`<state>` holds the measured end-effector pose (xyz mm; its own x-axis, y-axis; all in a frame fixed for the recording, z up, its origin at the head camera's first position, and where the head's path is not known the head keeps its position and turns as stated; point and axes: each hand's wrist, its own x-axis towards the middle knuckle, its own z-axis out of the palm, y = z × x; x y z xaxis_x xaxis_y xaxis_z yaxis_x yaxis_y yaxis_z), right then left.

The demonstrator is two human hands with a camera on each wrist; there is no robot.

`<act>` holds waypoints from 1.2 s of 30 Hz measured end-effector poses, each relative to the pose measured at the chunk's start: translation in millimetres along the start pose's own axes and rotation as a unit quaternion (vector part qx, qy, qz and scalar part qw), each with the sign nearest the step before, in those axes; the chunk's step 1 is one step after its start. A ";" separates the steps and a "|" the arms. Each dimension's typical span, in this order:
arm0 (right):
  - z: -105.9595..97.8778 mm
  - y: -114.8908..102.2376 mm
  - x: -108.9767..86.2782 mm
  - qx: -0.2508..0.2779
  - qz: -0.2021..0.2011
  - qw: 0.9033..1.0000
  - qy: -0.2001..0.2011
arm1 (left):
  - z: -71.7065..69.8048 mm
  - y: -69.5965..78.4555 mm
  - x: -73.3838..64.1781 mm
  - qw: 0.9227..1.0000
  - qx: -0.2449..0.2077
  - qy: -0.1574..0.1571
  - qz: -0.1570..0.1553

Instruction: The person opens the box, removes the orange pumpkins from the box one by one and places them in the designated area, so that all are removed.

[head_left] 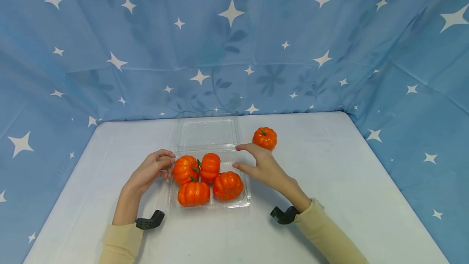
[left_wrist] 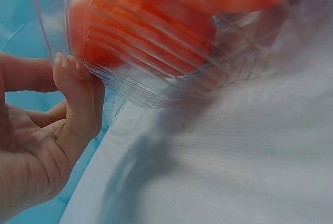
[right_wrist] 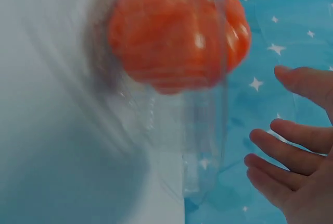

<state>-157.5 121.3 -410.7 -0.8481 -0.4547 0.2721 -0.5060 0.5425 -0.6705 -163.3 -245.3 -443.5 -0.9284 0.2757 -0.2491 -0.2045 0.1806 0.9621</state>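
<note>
Clamshell tray (head_left: pixel 246 203) between both hands' fingers (head_left: pixel 168 161)

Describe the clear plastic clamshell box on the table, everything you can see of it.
The clear plastic clamshell box is thin, see-through and ribbed along its walls. It lies open on the white table, its flat lid folded back away from the person. The tray holds four small orange pumpkins with green stems, packed close together. The left hand touches its left rim with the fingertips; the right hand is at its right edge, fingers spread.
</note>
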 end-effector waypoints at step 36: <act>25.9 -14.3 -9.8 -0.177 -0.062 0.965 -0.182 | 1.7 -0.7 2.4 1.000 -0.004 0.000 0.004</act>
<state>-137.8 99.7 -421.7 -0.6980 -0.7154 0.0311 -0.6774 0.6457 -0.3524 -164.9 -243.2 -444.9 -0.9304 0.2765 -0.2407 -0.1991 0.1700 0.9651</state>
